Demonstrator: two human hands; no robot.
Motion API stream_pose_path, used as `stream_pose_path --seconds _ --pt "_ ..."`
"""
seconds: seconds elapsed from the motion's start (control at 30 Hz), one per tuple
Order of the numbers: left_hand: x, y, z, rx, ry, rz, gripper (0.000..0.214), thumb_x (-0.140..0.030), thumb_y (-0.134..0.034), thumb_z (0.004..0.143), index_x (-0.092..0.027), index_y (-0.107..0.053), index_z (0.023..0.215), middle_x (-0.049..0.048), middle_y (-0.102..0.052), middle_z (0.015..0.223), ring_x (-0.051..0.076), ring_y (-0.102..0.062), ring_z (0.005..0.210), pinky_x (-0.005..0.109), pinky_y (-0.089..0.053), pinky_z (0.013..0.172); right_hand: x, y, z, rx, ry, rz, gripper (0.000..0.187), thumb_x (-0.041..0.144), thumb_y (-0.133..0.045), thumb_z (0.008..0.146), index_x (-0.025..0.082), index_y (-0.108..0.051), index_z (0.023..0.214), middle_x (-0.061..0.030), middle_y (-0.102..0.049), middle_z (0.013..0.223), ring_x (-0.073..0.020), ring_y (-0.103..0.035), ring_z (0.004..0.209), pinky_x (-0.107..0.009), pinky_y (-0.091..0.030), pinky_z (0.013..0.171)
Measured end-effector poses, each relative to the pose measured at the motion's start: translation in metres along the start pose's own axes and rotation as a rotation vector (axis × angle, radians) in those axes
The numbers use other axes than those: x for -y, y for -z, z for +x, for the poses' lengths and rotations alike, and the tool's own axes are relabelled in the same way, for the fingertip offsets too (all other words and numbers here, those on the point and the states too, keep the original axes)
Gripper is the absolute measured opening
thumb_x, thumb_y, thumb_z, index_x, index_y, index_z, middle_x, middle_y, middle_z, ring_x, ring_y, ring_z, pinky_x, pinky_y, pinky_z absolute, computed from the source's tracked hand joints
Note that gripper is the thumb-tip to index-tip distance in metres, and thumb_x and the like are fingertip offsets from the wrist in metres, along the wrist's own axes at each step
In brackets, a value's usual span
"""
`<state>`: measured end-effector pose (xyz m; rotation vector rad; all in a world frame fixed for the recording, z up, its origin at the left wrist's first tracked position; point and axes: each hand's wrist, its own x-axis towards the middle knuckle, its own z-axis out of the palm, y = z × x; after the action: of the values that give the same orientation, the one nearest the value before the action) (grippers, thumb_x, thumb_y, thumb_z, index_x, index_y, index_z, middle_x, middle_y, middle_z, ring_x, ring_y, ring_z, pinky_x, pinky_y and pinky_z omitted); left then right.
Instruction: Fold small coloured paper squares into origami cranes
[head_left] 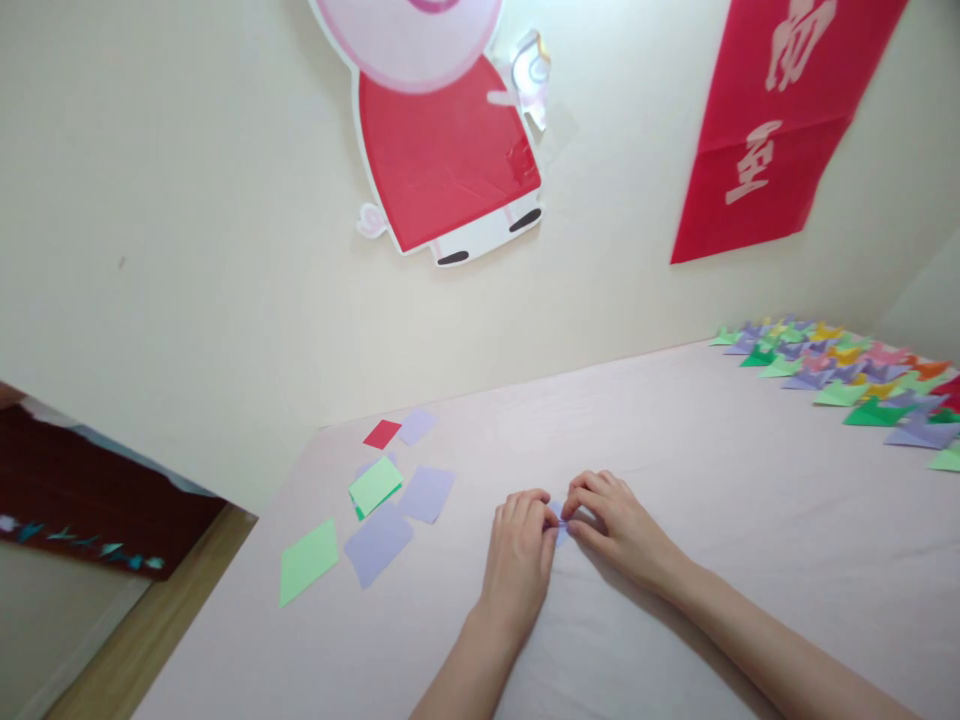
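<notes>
A small piece of purple paper lies between my hands on the pale cloth surface, mostly covered by my fingers. My left hand pinches its left side, thumb and index finger together. On the right side, the thumb and fingertips of my right hand grip it too. A crease or fold seems to run across its middle, though the details are too small to make out.
Loose paper squares lie to the left: light green, purple and red. Several rows of folded coloured paper figures stand at the far right. Behind rises a wall with a cartoon sticker and a red banner.
</notes>
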<state>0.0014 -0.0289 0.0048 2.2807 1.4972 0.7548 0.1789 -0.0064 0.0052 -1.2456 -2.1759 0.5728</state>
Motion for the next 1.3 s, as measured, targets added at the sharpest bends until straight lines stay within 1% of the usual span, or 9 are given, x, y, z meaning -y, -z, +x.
stream_pose_path --seconds 0.23,0.37,0.53,0.7,0.8,0.9,1.0,1.13,1.3 --pt "-0.003 0.001 -0.001 -0.03 0.066 0.06 0.026 -0.008 -0.055 0.087 -0.021 -0.056 0.11 0.0049 -0.059 0.117 0.022 -0.05 0.112 0.039 -0.041 0.094 0.006 0.005 -0.001 0.017 0.008 -0.012 0.015 0.011 -0.055 0.086 0.022 -0.065 0.086 -0.0042 -0.061 0.096 -0.0214 -0.052 0.095 -0.041 -0.043 0.088" --pt "-0.004 0.001 -0.002 -0.061 0.138 0.087 0.018 -0.013 -0.061 0.085 -0.021 -0.058 0.102 0.0051 -0.057 0.114 0.023 -0.049 0.111 0.04 -0.04 0.093 0.008 0.006 -0.002 0.022 0.015 -0.003 0.015 0.013 -0.053 0.089 0.022 -0.065 0.085 -0.0046 -0.061 0.095 -0.0215 -0.053 0.094 -0.04 -0.044 0.087" --pt "-0.002 -0.001 -0.003 -0.069 0.165 -0.053 0.019 -0.008 -0.06 0.082 -0.021 -0.055 0.095 0.0022 -0.059 0.105 0.021 -0.05 0.102 0.037 -0.039 0.089 -0.001 0.001 -0.003 -0.048 -0.019 0.025 0.012 0.02 -0.054 0.092 0.022 -0.065 0.096 -0.0058 -0.062 0.099 -0.0222 -0.053 0.096 -0.041 -0.042 0.09" --pt "0.004 -0.005 -0.004 -0.065 0.217 -0.247 0.017 -0.008 -0.06 0.08 -0.021 -0.055 0.089 -0.0004 -0.061 0.09 0.02 -0.051 0.09 0.032 -0.039 0.083 -0.01 -0.004 -0.001 0.022 -0.005 0.082 0.014 0.035 -0.065 0.087 0.023 -0.063 0.08 -0.0049 -0.062 0.098 -0.024 -0.053 0.095 -0.042 -0.041 0.088" --pt "0.005 -0.006 -0.005 -0.079 0.251 -0.42 0.024 -0.008 -0.06 0.079 -0.022 -0.057 0.099 -0.0003 -0.063 0.094 0.018 -0.053 0.088 0.029 -0.041 0.08 -0.007 -0.006 0.001 0.034 0.058 0.2 0.015 0.033 -0.061 0.089 0.023 -0.061 0.078 -0.004 -0.063 0.095 -0.0231 -0.054 0.095 -0.039 -0.042 0.087" --pt "0.003 -0.002 -0.004 -0.084 0.228 -0.424 0.022 -0.009 -0.062 0.077 -0.021 -0.06 0.095 -0.0005 -0.063 0.092 0.018 -0.054 0.086 0.03 -0.041 0.079 -0.002 -0.009 0.001 -0.044 0.102 0.275 0.012 0.029 -0.054 0.091 0.023 -0.058 0.082 -0.0035 -0.062 0.089 -0.0211 -0.056 0.089 -0.034 -0.044 0.081" --pt "0.003 0.003 -0.002 -0.145 0.127 -0.325 0.019 -0.007 -0.062 0.077 -0.021 -0.06 0.089 -0.0003 -0.062 0.092 0.019 -0.054 0.091 0.032 -0.042 0.084 0.003 -0.008 -0.001 -0.14 0.199 0.151 0.008 0.02 -0.05 0.091 0.022 -0.054 0.084 -0.0028 -0.061 0.084 -0.0189 -0.056 0.08 -0.03 -0.044 0.073" --pt "0.003 0.007 -0.007 -0.235 0.021 -0.156 0.03 -0.004 -0.055 0.081 -0.022 -0.059 0.104 0.0023 -0.061 0.105 0.021 -0.053 0.103 0.039 -0.041 0.092 0.005 -0.002 -0.003 -0.259 0.438 -0.195 0.015 0.005 -0.05 0.081 0.02 -0.053 0.081 -0.0044 -0.065 0.087 -0.0194 -0.052 0.078 -0.031 -0.039 0.074" --pt "-0.008 0.0 -0.027 -0.135 -0.07 -0.043 0.031 -0.005 -0.046 0.088 -0.02 -0.057 0.113 0.0069 -0.06 0.112 0.022 -0.053 0.105 0.042 -0.045 0.093 0.002 -0.005 -0.008 -0.225 0.421 -0.423 0.022 0.001 -0.059 0.07 0.02 -0.057 0.082 -0.0028 -0.065 0.083 -0.0203 -0.052 0.079 -0.031 -0.035 0.073"
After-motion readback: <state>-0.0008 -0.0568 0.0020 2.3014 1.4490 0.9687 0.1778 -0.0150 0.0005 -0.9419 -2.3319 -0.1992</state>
